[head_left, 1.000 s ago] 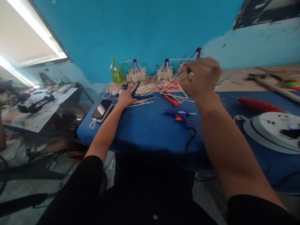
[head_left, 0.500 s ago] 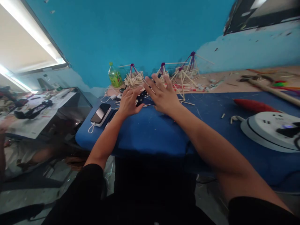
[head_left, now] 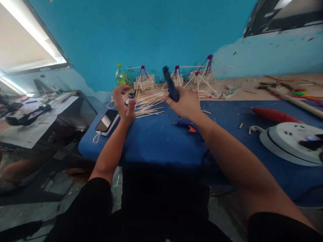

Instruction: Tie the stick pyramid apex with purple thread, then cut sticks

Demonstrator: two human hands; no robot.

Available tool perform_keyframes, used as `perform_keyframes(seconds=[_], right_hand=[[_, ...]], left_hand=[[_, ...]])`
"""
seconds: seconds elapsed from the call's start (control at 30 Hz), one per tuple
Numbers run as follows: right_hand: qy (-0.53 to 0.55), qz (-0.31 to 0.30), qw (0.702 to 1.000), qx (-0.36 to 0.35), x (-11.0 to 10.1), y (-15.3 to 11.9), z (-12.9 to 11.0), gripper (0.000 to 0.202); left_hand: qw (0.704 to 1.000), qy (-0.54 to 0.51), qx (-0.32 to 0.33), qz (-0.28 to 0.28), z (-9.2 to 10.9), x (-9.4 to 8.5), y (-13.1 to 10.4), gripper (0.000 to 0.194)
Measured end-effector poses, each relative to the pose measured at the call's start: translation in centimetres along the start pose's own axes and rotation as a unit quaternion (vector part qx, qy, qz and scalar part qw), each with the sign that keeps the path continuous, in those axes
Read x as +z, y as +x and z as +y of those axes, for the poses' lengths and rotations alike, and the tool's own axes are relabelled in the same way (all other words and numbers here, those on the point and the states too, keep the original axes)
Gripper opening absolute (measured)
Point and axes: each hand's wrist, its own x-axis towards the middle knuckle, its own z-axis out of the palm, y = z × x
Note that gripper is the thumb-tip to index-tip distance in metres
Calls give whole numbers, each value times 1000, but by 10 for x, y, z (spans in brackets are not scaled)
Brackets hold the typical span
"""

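Note:
Raised over the blue table, my right hand (head_left: 185, 102) grips a dark elongated tool (head_left: 171, 84), blurred and pointing up toward the wall. My left hand (head_left: 124, 103) is beside loose thin wooden sticks (head_left: 150, 107), its fingers apart and curved, holding nothing. A blue glue gun with an orange trigger (head_left: 186, 124) lies on the table below my right wrist, partly hidden by the forearm. Behind my hands stand small stick structures (head_left: 144, 82) tied with purple at their tops.
A phone on a white power bank (head_left: 107, 121) lies at the left, with a green-labelled bottle (head_left: 122, 76) behind. Rightward are a red pointed object (head_left: 275, 115) and a white round device (head_left: 292, 141). Another table (head_left: 37, 117) stands far left.
My right hand has lifted the dark tool off the sticks. My left hand has shifted left, away from them, uncovering the sticks. The glue gun now shows beside my right forearm.

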Motion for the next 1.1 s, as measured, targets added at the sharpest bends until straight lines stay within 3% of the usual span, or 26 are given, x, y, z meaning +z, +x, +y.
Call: perform_keyframes(seconds=[0.07, 0.17, 0.27, 0.4, 0.57, 0.7, 0.97, 1.1], right_hand=[[144, 4, 989, 26, 0, 4, 1, 38], [307, 27, 951, 30, 1, 2, -5, 53], [367, 51, 928, 37, 2, -6, -16, 59], [402, 43, 913, 45, 1, -15, -28, 64], [479, 5, 872, 101, -1, -16, -35, 69], [505, -46, 852, 129, -3, -18, -36, 69], [530, -135, 830, 108, -8, -26, -41, 69], [521, -130, 841, 75, -12, -24, -41, 66]], left_hand=[[1000, -19, -5, -11, 7, 10, -2, 77], [989, -78, -31, -120, 24, 30, -13, 80], [972, -142, -51, -181, 42, 49, -31, 88], [968, -180, -46, -167, 51, 60, -44, 68], [963, -190, 25, -188, 42, 54, -33, 55], [955, -189, 33, -225, 41, 46, -23, 54], [948, -220, 36, -227, 33, 38, -18, 34], [948, -217, 17, -233, 31, 36, -18, 21]])
